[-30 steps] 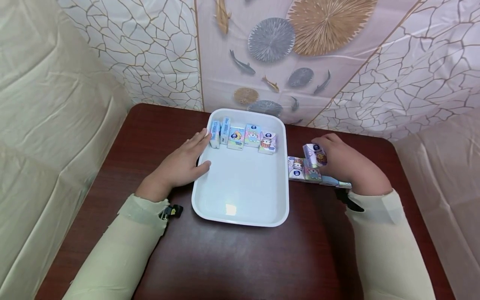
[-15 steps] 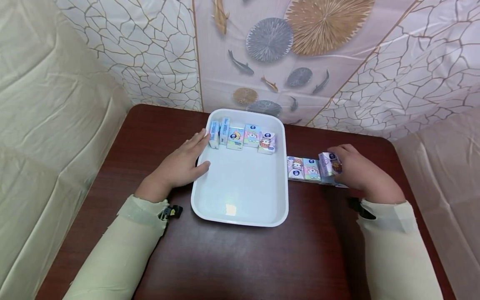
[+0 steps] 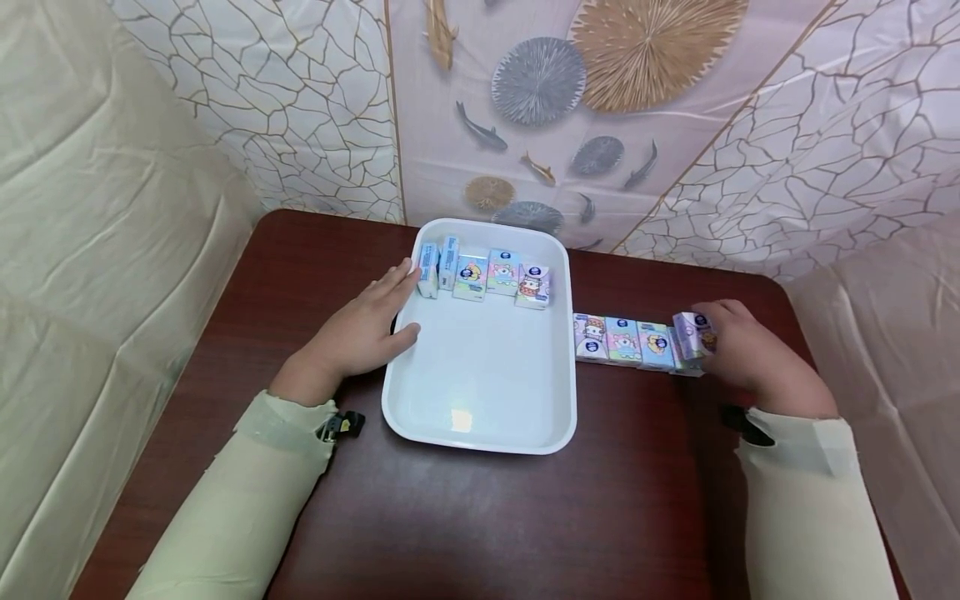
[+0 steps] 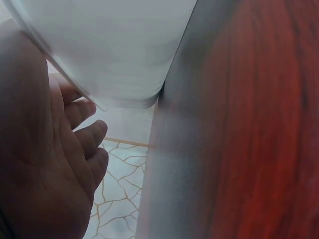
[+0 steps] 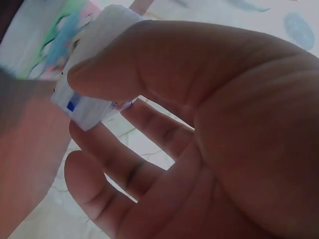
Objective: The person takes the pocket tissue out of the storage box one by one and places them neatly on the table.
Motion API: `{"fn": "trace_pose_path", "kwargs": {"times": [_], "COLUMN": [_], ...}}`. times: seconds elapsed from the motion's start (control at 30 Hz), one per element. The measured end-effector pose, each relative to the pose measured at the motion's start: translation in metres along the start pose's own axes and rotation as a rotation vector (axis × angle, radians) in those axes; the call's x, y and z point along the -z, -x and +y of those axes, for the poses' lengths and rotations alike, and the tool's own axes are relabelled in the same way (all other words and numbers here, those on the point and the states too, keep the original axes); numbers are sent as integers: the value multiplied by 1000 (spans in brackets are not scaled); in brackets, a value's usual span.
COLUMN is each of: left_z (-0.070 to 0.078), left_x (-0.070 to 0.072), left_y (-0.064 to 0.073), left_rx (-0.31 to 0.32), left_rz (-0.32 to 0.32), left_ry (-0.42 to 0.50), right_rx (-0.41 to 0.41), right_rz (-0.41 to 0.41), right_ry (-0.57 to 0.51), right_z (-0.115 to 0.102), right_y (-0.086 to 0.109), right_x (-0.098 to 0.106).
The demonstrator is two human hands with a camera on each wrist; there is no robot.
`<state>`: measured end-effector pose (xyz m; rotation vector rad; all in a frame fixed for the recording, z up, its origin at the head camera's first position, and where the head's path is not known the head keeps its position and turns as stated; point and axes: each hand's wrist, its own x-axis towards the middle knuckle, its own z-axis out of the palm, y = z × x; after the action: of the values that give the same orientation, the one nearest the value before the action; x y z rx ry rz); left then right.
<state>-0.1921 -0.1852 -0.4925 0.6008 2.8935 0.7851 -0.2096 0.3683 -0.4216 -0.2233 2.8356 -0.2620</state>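
Observation:
My right hand (image 3: 750,350) pinches a small purple-and-white tissue pack (image 3: 693,335) between thumb and fingers, over the right end of a row of packs. In the right wrist view the thumb lies across the white side of the held pack (image 5: 92,117). The row of tissue packs (image 3: 624,342) lies flat on the table, starting at the tray's right side. My left hand (image 3: 360,329), fingers spread and straight, rests on the left rim of the white tray (image 3: 480,392). In the left wrist view its fingers lie along the tray's outer wall (image 4: 114,59).
Inside the tray, along its far end, two blue packs (image 3: 438,265) stand on edge and several others (image 3: 502,273) lie face up. The dark red-brown table (image 3: 480,525) meets a patterned wall covering (image 3: 525,150) at the back. Pale cloth hangs on both sides.
My right hand has moved to the right along the row with the purple tissue pack, uncovering packs beneath. The left hand and the tray stay where they were.

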Motion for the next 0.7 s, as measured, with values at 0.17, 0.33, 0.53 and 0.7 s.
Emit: {"fn": "trace_pose_path", "kwargs": {"times": [0.17,0.33,0.53,0.7], "left_z": [1,2,2,1], "left_x": [1,1,1,1], "left_y": [0,1,1,0], "left_rx": [-3,8,7,11], "left_rz": [-1,-4,-5,-6], "left_ry": [10,12,8,-1], "right_rx": [-16,-29,-35,-69], "right_rz": [10,4,15,-7], "right_ry": [2,-8,-19,-30], "right_z": [14,25,40,46], "right_y": [3,6,13,13], "right_x": [-2,-5,-9,-12]}}
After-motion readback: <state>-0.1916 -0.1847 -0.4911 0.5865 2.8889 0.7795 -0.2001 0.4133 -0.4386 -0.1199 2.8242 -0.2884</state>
